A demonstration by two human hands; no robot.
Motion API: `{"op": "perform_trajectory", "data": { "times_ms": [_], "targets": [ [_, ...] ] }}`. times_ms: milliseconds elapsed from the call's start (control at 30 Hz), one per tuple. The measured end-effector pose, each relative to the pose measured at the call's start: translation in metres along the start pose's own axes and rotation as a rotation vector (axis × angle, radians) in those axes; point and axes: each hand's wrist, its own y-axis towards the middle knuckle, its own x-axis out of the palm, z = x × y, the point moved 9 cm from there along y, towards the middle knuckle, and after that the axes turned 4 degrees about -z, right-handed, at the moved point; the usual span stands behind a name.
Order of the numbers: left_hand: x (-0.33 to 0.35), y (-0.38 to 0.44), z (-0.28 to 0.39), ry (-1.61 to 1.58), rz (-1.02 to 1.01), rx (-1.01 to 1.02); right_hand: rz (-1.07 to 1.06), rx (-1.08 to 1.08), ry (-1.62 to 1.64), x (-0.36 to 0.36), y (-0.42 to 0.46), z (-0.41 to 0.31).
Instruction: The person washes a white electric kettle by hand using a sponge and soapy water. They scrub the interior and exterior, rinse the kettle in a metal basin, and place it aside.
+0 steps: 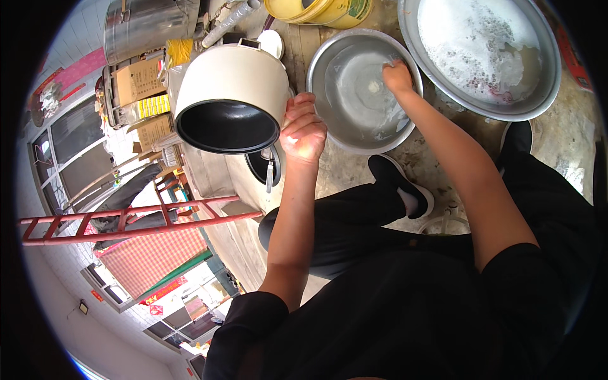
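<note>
My left hand (305, 128) is closed around the side handle of a deep cream-coloured pot (232, 71), which is tipped so its dark inside faces me. My right hand (397, 77) reaches into a round metal basin (316, 80) of cloudy water, near its right wall; its fingertips are partly hidden, and I cannot tell whether they hold anything. A larger metal basin (539, 111) with foamy water stands at the upper right, beside the first one. Under the pot's rim, a dark round pan or lid (258, 168) lies on the floor with a metal-handled utensil (270, 176) on it.
A yellow bucket (349, 12) stands beyond the basins. Cardboard boxes (140, 80) and a large metal drum (147, 31) are at the upper left. A red ladder (142, 223) extends along the left. My shoes (396, 183) are on the concrete floor close to the basins.
</note>
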Motion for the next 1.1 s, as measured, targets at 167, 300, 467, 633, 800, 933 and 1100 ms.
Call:
{"op": "perform_trajectory", "data": {
  "times_ms": [167,300,467,633,800,933,1100],
  "targets": [
    [-0.01,0.018,-0.007,0.038,-0.028,-0.096,-0.34,0.341,0.628,0.057,0.022,0.06],
    [-0.021,0.01,0.004,0.057,-0.012,-0.047,-0.61,0.241,0.939,0.02,-0.074,-0.101],
    [-0.023,0.02,0.01,0.186,0.049,-0.002,-0.878,-0.256,0.818,-0.03,-0.157,-0.253],
    [-0.038,0.007,0.031,0.134,0.138,0.15,-0.662,-0.724,0.507,-0.062,-0.198,-0.282],
    [-0.048,0.004,0.055,0.465,0.384,0.308,-0.435,-1.04,0.302,-0.09,-0.241,-0.3],
    [0.001,0.019,0.038,0.758,0.456,0.437,-0.56,-1.007,0.298,-0.086,-0.243,-0.303],
    [0.008,0.012,0.066,0.995,0.528,0.559,-0.568,-1.032,0.281,-0.077,-0.252,-0.296]
  ]
}}
